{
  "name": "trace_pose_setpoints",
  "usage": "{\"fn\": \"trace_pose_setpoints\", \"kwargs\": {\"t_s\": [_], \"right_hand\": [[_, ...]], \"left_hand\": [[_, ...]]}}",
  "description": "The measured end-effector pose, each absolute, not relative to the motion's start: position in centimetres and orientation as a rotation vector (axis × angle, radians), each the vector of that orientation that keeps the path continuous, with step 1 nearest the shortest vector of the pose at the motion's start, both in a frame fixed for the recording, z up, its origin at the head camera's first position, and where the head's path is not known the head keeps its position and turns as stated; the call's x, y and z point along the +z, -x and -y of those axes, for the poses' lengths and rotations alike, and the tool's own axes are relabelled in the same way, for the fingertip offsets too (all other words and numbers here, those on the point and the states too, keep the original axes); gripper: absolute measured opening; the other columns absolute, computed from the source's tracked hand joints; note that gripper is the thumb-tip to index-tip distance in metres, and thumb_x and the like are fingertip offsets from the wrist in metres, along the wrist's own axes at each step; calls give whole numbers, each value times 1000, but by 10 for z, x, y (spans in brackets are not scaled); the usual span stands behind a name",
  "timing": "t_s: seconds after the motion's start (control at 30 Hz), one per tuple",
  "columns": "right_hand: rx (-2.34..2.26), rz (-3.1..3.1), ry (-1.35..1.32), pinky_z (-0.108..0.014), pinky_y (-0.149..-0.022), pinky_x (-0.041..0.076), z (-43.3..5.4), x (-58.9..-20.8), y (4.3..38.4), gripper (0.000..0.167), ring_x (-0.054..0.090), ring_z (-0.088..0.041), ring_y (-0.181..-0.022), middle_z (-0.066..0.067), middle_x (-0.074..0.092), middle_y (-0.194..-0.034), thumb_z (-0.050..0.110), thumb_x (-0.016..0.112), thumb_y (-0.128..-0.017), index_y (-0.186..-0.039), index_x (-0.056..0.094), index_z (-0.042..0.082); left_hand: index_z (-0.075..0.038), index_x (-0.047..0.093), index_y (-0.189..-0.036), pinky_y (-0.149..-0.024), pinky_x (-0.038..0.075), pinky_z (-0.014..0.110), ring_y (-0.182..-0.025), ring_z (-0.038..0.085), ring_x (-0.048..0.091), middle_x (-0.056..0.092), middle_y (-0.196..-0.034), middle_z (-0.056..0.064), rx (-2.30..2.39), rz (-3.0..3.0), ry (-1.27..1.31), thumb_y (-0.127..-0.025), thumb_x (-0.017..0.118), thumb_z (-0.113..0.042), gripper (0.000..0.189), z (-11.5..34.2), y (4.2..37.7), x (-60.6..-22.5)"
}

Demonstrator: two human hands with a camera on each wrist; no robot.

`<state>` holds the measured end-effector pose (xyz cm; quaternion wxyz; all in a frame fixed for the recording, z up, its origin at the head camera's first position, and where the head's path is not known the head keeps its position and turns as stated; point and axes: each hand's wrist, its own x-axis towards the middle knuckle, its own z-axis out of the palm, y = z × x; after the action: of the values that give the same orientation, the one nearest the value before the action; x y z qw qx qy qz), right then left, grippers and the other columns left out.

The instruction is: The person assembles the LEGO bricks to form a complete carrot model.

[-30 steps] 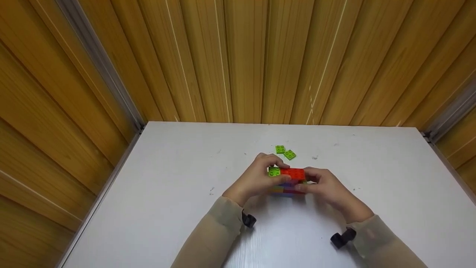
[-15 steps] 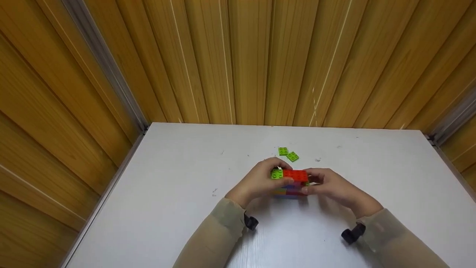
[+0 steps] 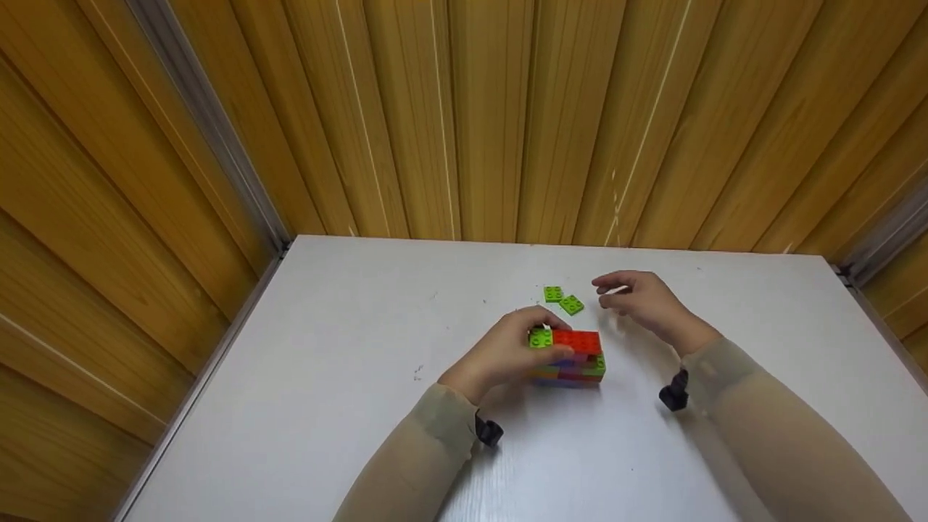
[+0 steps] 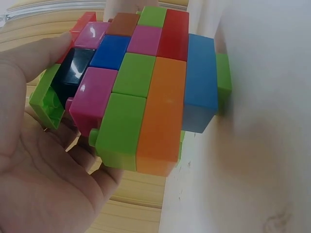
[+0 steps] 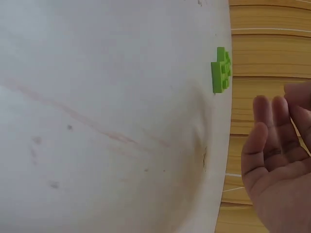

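Observation:
A stack of toy building bricks (image 4: 131,73) in blue, orange, green, pink, black and red stands on the table, with a red brick (image 3: 578,341) and a green one on top. My left hand (image 3: 507,351) grips the stack's upper left part between thumb and fingers. In the left wrist view the thumb lies by the red top brick, and the fingers curl behind. Two flat green bricks (image 3: 571,304) lie just beyond the stack. To their right hovers my right hand (image 3: 645,304), fingers loosely bent, holding nothing; the right wrist view shows the green bricks (image 5: 221,70) apart from it.
The white table (image 3: 362,326) carries small dark marks. Wood-patterned panels (image 3: 486,123) rise behind its far edge and on the left, with metal posts (image 3: 210,123) at the corners.
My right hand has let go of the stack's right side and moved away from me, up beside the loose green bricks. The left hand keeps its grip on the stack.

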<state>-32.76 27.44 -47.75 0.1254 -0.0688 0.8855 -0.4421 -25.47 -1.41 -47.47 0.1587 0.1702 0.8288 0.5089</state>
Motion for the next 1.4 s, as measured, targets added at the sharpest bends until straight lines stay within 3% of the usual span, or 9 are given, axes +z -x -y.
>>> {"fn": "trace_pose_setpoints", "kwargs": {"t_s": [0.17, 0.33, 0.57, 0.83, 1.13, 1.27, 1.4], "right_hand": [[-1024, -2669, 310, -42, -103, 64, -263, -482, 347, 51, 68, -41, -132, -24, 66, -154, 17, 70, -109, -159, 62, 4], [-816, -2706, 449, -63, -117, 56, -251, -481, 356, 47, 67, -44, -135, -22, 66, -156, 13, 75, -105, -150, 71, 5], [-649, -2724, 519, -71, -128, 43, -240, -478, 359, 41, 61, -52, -148, -25, 71, -152, 9, 79, -102, -142, 76, 1], [-656, -2734, 469, -70, -129, 44, -239, -486, 356, 36, 64, -46, -143, -19, 76, -144, 16, 80, -104, -138, 80, 7], [-694, -2790, 593, -55, -106, 61, -249, -488, 348, 33, 69, -28, -106, -10, 77, -124, 20, 84, -100, -131, 82, 8], [-761, -2821, 634, -46, -96, 60, -254, -486, 343, 31, 68, -26, -103, -8, 77, -119, 21, 86, -99, -128, 83, 10], [-856, -2817, 603, -38, -94, 58, -260, -480, 335, 31, 70, -25, -107, -6, 76, -121, 24, 86, -100, -128, 82, 13]], "left_hand": [[-39, 79, -120, -132, 45, 56, -138, 15, 61, 73, -136, -18, 1465, -2355, -502, -98, 90, -41, 25, 14, 255, -476], [-37, 79, -118, -132, 44, 57, -139, 16, 61, 73, -135, -17, 1481, -2343, -507, -98, 91, -40, 24, 14, 255, -477], [-36, 79, -119, -134, 43, 56, -140, 16, 61, 73, -135, -16, 1493, -2333, -504, -98, 90, -37, 23, 14, 256, -475], [-36, 78, -119, -132, 46, 55, -141, 18, 63, 73, -136, -14, 1465, -2359, -488, -99, 89, -38, 23, 15, 254, -473], [-34, 78, -118, -131, 47, 54, -137, 16, 63, 74, -134, -15, 1462, -2365, -519, -99, 90, -39, 23, 15, 255, -474], [-32, 77, -118, -131, 47, 53, -134, 16, 63, 74, -134, -14, 1457, -2379, -553, -99, 90, -38, 24, 16, 256, -474], [-33, 78, -118, -132, 46, 55, -137, 16, 63, 74, -136, -14, 1446, -2383, -543, -99, 90, -40, 24, 15, 257, -474]]}}
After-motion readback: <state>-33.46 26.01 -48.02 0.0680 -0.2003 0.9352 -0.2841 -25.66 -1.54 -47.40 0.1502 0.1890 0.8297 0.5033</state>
